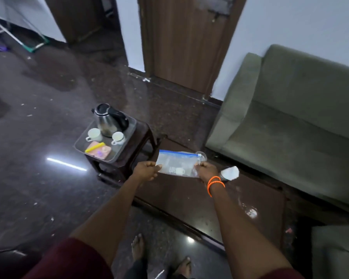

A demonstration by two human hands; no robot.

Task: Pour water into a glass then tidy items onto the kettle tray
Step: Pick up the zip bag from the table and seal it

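I hold a clear zip bag (176, 163) with a blue seal stretched between both hands above a dark low table (191, 194). My left hand (147, 170) pinches its left edge and my right hand (207, 170) grips its right edge. To the left, a grey kettle tray (129, 128) rests on a small dark stool (141, 146). On the tray stand a steel kettle (108, 119), two white cups (94, 134) (117, 137) and a pink packet with a yellow strip (98, 150). A glass (203, 155) is partly hidden behind the bag.
A white crumpled item (231, 172) lies on the low table past my right wrist. A green sofa (290, 121) lines the right wall. A wooden door (185, 41) is straight ahead. The floor is dark and glossy, and my bare feet (138, 246) stand near the table's edge.
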